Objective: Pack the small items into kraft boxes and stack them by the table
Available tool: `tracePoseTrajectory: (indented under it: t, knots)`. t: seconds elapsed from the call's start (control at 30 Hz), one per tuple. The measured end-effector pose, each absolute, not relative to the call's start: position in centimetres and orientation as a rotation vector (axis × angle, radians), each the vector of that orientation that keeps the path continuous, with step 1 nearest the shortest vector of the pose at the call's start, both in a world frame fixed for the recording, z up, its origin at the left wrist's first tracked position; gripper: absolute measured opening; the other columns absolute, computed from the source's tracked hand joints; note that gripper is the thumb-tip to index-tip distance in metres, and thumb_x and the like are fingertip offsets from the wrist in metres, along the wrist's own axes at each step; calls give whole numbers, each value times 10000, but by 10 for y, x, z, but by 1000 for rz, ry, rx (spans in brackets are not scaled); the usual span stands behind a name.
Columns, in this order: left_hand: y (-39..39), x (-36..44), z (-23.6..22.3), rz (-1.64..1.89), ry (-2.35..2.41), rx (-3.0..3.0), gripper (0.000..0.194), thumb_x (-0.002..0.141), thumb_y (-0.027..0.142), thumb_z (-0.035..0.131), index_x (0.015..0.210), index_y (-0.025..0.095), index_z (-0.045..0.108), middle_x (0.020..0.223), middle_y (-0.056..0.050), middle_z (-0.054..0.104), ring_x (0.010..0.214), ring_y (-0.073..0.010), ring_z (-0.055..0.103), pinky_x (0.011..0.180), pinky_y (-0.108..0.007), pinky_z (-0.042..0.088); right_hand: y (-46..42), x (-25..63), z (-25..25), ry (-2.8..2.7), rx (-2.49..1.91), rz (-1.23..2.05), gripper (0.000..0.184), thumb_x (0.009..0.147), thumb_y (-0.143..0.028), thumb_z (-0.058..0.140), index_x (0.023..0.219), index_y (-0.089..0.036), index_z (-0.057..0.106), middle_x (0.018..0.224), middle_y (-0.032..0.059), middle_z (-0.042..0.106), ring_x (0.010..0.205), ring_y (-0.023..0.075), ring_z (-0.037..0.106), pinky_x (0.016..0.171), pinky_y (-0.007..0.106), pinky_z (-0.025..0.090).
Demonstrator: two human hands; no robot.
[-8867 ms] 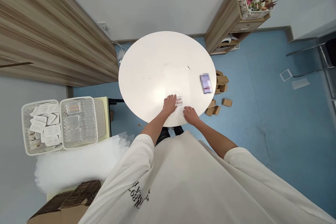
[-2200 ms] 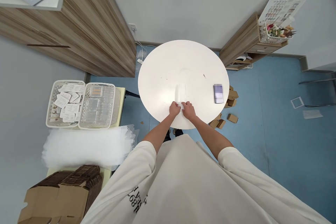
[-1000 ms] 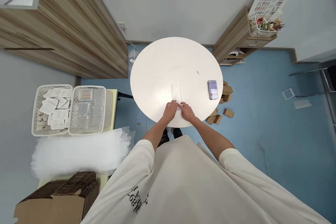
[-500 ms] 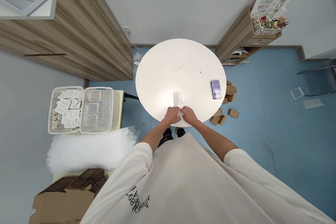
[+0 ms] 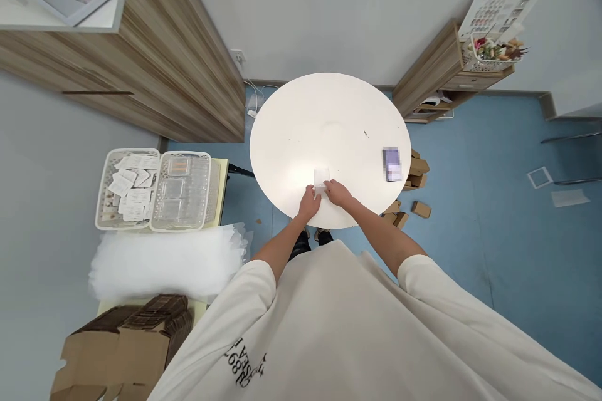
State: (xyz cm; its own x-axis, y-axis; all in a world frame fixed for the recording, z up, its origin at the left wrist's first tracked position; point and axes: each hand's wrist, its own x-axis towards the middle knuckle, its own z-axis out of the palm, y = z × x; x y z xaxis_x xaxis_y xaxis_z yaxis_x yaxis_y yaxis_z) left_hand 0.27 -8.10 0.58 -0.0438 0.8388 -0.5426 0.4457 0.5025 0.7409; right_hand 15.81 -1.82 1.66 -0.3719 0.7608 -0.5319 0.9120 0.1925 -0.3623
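1. Working at round white table [image 5: 291, 106]; reading the clock with 12 at its far edge.
2. Off table at 8 o'clock: stack of white sheets [image 5: 160, 263], probably same stock as the piece in work.
3. Nearer 9 o'clock, off table: two white baskets [image 5: 100, 200], one with cards, one with clear cases.
4. At sheet's 7 o'clock: left hand [image 5: 310, 203], thumb apart from fingers, touching sheet; can't tell if gripping.
5. At sheet's 4 o'clock: right hand [image 5: 337, 193], fingertips bunched on fold; can't tell pinch from press.
6. Between both hands, just off table's 6 toward 7: white sheet [image 5: 322, 173], partly folded; can't see any contents.
7. Step in hand: folding, judging by layers. Next move likely calls for pinning fold with left, turning it toward 12 with right.
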Motion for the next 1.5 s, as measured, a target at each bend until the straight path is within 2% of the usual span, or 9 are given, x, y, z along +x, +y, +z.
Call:
tracePoseTrajectory:
  t: [0.13,0.23,0.33,0.47,0.67,0.8,0.93,1.27,1.5]
  knots:
    - [-91,4,-2,439,1655,1280,643,934,225,517,1527,207,271,1477,-163,489,1290,-273,539,996,-388,467,-17,151,9,2206,1764,-928,390,1017,-217,430,1402,-168,469,1248,152,568,1035,237,602,798,310,471]
    - [-94,2,-7,350,1633,1421,692,924,209,499,1564,198,236,1549,-167,399,1377,-307,451,1086,-432,404,-22,149,5,2220,1864,-901,466,991,-192,434,1454,-160,399,1375,167,485,1086,242,576,804,319,481]
    - [-91,0,-8,256,1621,1488,721,917,202,482,1584,198,208,1553,-164,389,1398,-332,412,1103,-456,378,-32,149,2,2267,1870,-837,468,973,-161,412,1441,-174,408,1461,158,408,1109,245,547,819,336,483]
    - [-85,-1,-6,138,1620,1536,759,897,204,496,1594,207,193,1541,-167,392,1380,-359,410,1085,-478,385,-49,154,1,2383,1742,-744,412,969,-157,406,1369,-183,501,1466,152,420,1203,279,476,939,383,444]
    - [-84,1,-6,124,1625,1581,780,873,181,517,1589,195,207,1574,-186,338,1409,-380,377,1104,-500,371,-66,159,-6,2320,1823,-794,529,947,-200,493,1473,-216,432,1579,157,284,1283,304,434,1029,437,403]
    - [-92,0,-9,161,1572,1643,765,888,171,489,1591,210,189,1653,-158,196,1467,-360,318,1129,-499,358,-68,157,-17,2300,1939,-936,547,929,-168,475,1474,-209,435,1539,161,337,1295,296,438,1041,448,424]
    - [-95,-7,-11,138,1558,1667,723,908,181,459,1583,159,199,1672,-181,116,1503,-360,258,1138,-513,356,-67,147,-30,2313,2046,-1061,511,921,-168,455,1430,-204,486,1466,153,403,1299,290,448,1028,427,461]
    - [-73,-69,-13,84,1690,1672,719,930,204,446,1595,150,178,1680,-183,95,1498,-368,263,1142,-509,348,-36,82,-41,2403,1928,-1134,598,895,-144,442,1488,-220,440,1499,137,400,1343,275,440,1089,447,436]
    - [-46,-118,-18,5,1753,1724,777,934,230,480,1613,172,109,1684,-186,79,1492,-384,264,1129,-505,350,-1,36,-35,2393,1683,-1065,753,861,-154,500,1584,-130,292,1625,184,241,1428,340,339,1134,503,372]
